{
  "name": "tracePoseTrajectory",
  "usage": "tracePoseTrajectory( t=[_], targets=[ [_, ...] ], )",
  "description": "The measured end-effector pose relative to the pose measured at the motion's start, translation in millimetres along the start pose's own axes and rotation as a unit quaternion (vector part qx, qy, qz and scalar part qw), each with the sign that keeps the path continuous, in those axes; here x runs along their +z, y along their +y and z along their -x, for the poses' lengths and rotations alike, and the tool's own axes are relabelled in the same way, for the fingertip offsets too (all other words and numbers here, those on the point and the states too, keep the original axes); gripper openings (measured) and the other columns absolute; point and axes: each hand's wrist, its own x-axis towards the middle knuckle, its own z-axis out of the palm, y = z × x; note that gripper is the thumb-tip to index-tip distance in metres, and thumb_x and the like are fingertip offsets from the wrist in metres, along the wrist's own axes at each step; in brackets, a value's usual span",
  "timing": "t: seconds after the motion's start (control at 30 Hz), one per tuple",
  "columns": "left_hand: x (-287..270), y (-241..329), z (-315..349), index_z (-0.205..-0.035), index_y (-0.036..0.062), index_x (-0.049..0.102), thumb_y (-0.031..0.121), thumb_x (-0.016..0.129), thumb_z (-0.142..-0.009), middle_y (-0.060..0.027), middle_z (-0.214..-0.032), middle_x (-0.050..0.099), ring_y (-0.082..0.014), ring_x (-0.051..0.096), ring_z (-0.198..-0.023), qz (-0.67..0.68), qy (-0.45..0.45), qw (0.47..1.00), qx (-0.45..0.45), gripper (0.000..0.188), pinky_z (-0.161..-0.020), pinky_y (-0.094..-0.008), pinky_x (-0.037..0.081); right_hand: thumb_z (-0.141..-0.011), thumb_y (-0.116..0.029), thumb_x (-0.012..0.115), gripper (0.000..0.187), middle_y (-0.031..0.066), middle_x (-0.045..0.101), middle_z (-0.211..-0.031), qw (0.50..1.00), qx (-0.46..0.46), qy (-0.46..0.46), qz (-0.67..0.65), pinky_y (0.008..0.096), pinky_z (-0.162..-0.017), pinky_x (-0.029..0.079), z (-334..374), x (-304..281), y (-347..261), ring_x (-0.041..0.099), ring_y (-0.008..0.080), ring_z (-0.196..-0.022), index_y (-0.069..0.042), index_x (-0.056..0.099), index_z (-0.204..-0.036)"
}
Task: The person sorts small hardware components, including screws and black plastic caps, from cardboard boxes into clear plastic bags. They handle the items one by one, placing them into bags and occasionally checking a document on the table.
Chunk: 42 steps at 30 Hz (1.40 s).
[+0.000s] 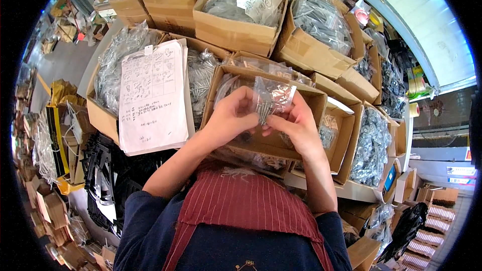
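Observation:
A small clear plastic bag of screws (265,106) is held up between my two hands. My left hand (233,118) pinches its left side and lower part, thumb and fingers closed on the plastic. From the other side, my right hand (296,123) grips the bag's right edge and bottom, the thumb near the screws. The bag's upper part stands loose and shiny above my fingers. Directly beneath is an open cardboard box (251,145) with some clear bags inside, partly hidden by my hands.
Left of the box, a stack of handwritten paper sheets (150,95) lies over cartons. Bagged metal parts fill a box (241,5) at the back and another (321,20) beside it. On the right stands a carton of small bagged hardware (371,145). Black parts (103,170) lie at lower left.

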Motion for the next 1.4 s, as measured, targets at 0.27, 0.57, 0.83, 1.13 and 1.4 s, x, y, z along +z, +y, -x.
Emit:
tracePoseTrajectory(
  t=[0.27,0.57,0.83,1.13,1.4],
  targets=[
    [1.4,0.1,-1.1,-0.113,0.0025,0.055,-0.001,0.061,-0.089,-0.0055,-0.101,0.065,-0.0123,0.065,-0.085,0.034,-0.004,0.999,-0.007,0.025,-0.066,-0.0264,0.054,-0.088,0.007,0.063,0.052,0.0089,0.067,-0.107,1.000,0.009,-0.012,-0.016,0.0305,-0.070,0.060,0.7,-1.1,-1.3,0.068,0.0154,-0.087,-0.002,0.043,-0.135],
    [0.9,2.5,2.6,-0.112,0.0015,0.056,-0.002,0.060,-0.088,-0.0051,-0.097,0.066,-0.0109,0.063,-0.080,-0.017,0.005,1.000,-0.011,0.025,-0.062,-0.0259,0.054,-0.084,0.012,0.062,0.054,0.0114,0.069,-0.105,1.000,-0.003,-0.021,0.001,0.0347,-0.072,0.061,1.6,2.5,-2.4,0.069,0.0186,-0.087,-0.001,0.043,-0.134],
    [4.8,3.2,0.8,-0.117,0.0003,0.057,0.003,0.065,-0.089,-0.0050,-0.095,0.067,-0.0098,0.063,-0.075,-0.064,0.013,0.998,-0.025,0.029,-0.060,-0.0248,0.053,-0.085,0.010,0.063,0.054,0.0106,0.069,-0.105,1.000,-0.007,-0.010,0.017,0.0332,-0.071,0.061,0.8,1.5,1.2,0.069,0.0179,-0.087,-0.001,0.043,-0.135],
    [6.4,5.8,6.6,-0.116,0.0019,0.058,0.003,0.065,-0.095,-0.0034,-0.093,0.066,-0.0093,0.063,-0.086,-0.099,0.029,0.991,0.081,0.022,-0.073,-0.0252,0.052,-0.087,0.007,0.064,0.038,0.0079,0.068,-0.103,0.979,-0.120,0.158,0.049,0.0272,-0.065,0.059,16.1,-1.3,3.6,0.065,0.0137,-0.086,-0.004,0.054,-0.122],
    [-109.2,48.5,19.2,-0.110,0.0014,0.062,0.002,0.058,-0.096,-0.0034,-0.094,0.067,-0.0094,0.063,-0.088,-0.230,0.371,0.880,0.186,0.015,-0.075,-0.0253,0.052,-0.081,0.003,0.056,0.030,0.0129,0.064,-0.118,0.731,-0.407,0.479,0.265,0.0331,-0.091,0.051,107.8,-149.4,30.1,0.060,0.0216,-0.106,0.004,0.066,-0.109]
  ],
)
